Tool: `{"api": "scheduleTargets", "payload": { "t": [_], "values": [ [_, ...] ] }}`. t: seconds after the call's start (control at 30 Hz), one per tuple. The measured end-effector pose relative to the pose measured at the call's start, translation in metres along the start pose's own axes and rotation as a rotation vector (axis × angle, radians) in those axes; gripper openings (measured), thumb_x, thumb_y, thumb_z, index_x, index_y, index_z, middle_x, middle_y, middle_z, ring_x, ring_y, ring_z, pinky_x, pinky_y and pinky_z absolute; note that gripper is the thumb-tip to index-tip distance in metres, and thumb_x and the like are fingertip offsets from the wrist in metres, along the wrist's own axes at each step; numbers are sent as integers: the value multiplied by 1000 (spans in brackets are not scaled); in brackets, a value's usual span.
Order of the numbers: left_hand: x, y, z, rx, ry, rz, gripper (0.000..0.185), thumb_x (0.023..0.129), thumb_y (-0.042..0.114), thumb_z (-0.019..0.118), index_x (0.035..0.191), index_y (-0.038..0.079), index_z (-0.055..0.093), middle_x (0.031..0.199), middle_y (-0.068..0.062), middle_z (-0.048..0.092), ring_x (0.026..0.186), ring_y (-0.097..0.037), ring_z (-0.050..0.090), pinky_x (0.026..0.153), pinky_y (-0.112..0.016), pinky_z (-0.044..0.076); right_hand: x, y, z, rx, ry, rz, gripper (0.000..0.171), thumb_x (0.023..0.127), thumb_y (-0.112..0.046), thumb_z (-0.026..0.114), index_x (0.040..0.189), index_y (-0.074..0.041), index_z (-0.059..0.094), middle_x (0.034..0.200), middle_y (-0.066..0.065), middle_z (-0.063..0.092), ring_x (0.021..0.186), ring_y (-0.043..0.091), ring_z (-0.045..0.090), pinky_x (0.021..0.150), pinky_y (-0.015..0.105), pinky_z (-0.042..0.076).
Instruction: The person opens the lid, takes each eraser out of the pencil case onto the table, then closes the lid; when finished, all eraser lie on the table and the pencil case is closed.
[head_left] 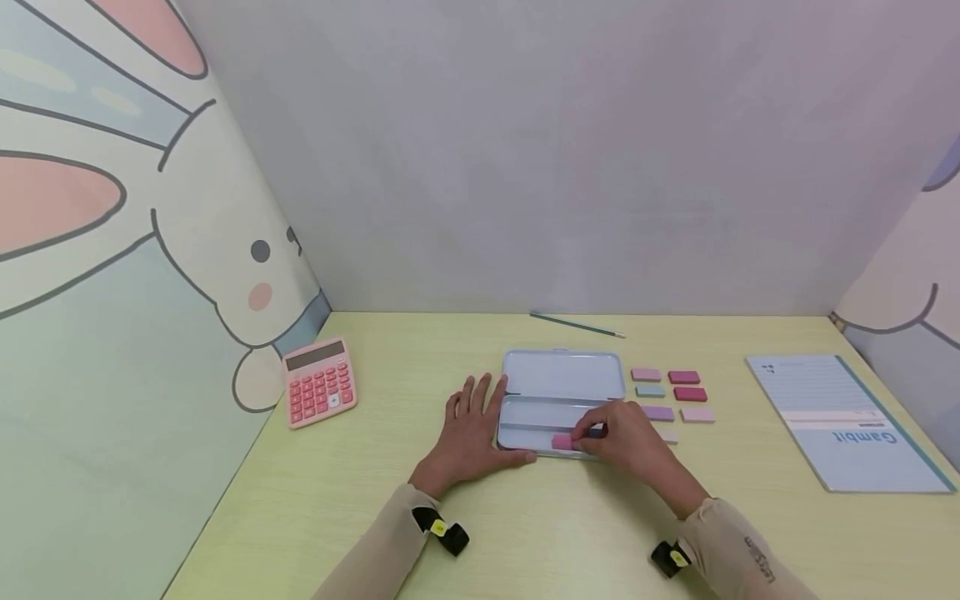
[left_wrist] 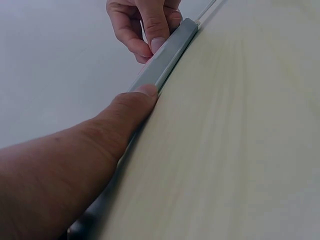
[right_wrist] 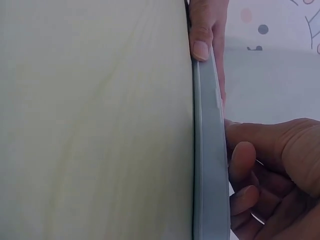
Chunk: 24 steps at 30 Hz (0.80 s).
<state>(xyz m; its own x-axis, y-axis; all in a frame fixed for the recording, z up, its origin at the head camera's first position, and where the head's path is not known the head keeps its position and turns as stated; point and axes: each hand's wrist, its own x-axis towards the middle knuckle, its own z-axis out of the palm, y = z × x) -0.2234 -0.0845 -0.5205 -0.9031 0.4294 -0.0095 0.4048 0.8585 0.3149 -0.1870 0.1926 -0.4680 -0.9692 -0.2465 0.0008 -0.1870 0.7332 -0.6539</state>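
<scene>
Now the right hand (head_left: 626,437) pinches a pink eraser (head_left: 562,442) at its 9 o'clock inside the case (head_left: 525,417), while the flat left hand (head_left: 468,433) steadies the case's left edge.

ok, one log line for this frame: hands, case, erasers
left hand: steadies tin case, thumb on near edge | right hand: pinches pink eraser in case tray | case: open | other erasers: on table, right of case

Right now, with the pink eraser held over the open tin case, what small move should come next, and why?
Probably lower the pink eraser and release it: the right hand pinches it inside the open tin case, which the left hand steadies at its end.
</scene>
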Motion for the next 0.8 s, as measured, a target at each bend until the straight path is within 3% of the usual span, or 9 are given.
{"api": "scheduleTargets", "payload": {
  "t": [0.2,0.37,0.57,0.8],
  "values": [
    [0,0,0,2,1,1,129,83,89,64,175,22,5,182,-15,12,170,-42,7,131,-65,16,1,7,1,51,18,-52,8,90,-15,88,94,-19,83,90,-6,78,76,12,57,67,22,47],
    [0,1,0,4,-1,-4,129,83,88,65,175,22,4,182,-15,12,170,-42,7,131,-65,17,-1,11,-1,55,24,-49,14,92,-14,85,105,-17,82,91,-7,77,73,11,54,63,22,44],
    [-1,0,0,2,3,0,129,83,88,65,175,22,4,182,-14,12,170,-42,7,131,-66,17,-8,13,-10,49,45,-62,16,94,-10,82,106,-20,84,94,-7,77,70,10,50,60,23,41],
    [-1,0,-1,-3,2,2,129,83,88,65,175,22,4,182,-14,12,170,-43,7,131,-65,16,-16,20,-24,24,136,-100,20,92,-6,82,102,-24,85,87,-9,72,65,7,44,58,24,36]
  ]
}}
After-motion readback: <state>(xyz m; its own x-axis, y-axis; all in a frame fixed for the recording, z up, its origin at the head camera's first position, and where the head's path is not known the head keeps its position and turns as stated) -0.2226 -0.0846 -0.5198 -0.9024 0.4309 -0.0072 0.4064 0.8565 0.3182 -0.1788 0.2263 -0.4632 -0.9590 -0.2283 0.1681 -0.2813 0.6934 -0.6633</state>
